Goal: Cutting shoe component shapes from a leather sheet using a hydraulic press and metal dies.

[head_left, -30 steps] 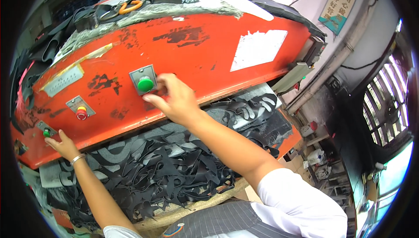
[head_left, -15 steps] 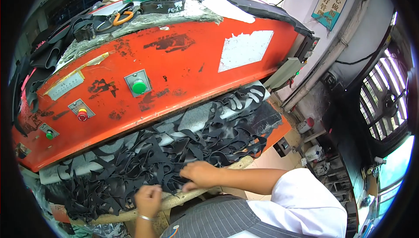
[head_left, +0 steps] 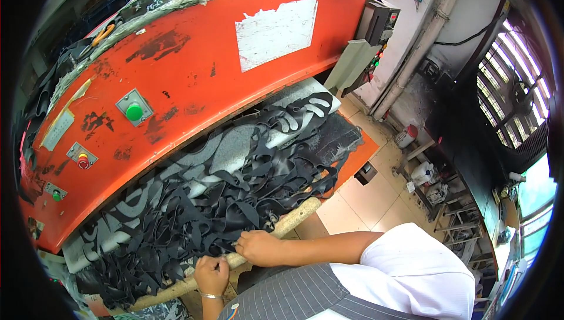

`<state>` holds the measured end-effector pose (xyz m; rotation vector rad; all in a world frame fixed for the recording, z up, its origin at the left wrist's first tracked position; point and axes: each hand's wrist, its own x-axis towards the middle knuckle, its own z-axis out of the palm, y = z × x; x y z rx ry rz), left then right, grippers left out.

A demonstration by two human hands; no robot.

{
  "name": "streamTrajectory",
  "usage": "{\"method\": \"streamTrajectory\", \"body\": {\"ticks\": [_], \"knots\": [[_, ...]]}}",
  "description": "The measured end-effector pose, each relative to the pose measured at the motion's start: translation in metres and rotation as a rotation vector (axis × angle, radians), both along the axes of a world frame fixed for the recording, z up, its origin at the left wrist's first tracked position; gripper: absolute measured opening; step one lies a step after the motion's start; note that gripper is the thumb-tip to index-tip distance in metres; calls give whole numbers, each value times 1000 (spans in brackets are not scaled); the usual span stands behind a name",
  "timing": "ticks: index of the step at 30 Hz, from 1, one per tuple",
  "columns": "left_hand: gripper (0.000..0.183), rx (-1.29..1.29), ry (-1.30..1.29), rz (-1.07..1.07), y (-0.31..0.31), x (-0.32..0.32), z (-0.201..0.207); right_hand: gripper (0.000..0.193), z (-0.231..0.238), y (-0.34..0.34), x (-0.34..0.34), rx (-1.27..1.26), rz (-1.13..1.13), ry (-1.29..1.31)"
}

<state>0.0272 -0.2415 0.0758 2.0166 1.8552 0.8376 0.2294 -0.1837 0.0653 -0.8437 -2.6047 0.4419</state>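
A tangled heap of black leather-like offcuts (head_left: 235, 205) covers the bed of an orange-red machine (head_left: 200, 79). Along the bed's near side runs a tan padded bar (head_left: 296, 215). My right hand (head_left: 256, 248) is closed at this bar, against the near edge of the heap. Just left of it and nearer to me, my left hand (head_left: 212, 275), with a bangle at the wrist, is also closed beside the bar. A dark spot shows between its thumb and fingers. What either hand holds, if anything, is hidden.
A green button (head_left: 134, 112) and a red knob (head_left: 83, 161) sit on the machine's front. Pale cut-out shapes (head_left: 317, 106) lie at the bed's far right. A grey control box (head_left: 346, 66) stands beyond them. To the right are a tiled floor (head_left: 352, 199) and a cluttered rack (head_left: 452, 226).
The view has swung right, so the machine sits further left and higher. My right hand has drawn back from the offcuts to the bar, closer to my left hand.
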Motion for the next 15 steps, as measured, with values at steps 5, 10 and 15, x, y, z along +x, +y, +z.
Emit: {"method": "streamTrajectory", "body": {"ticks": [5,10,15], "knots": [[20,-121,45,-116,18,-7,16,33,59,93,36,-304,-113,60],[24,-60,-91,-119,88,6,43,76,39,248,67,122,-642,12],[27,181,-22,-68,213,3,32,76,27,328,74,64,-603,-218]]}}
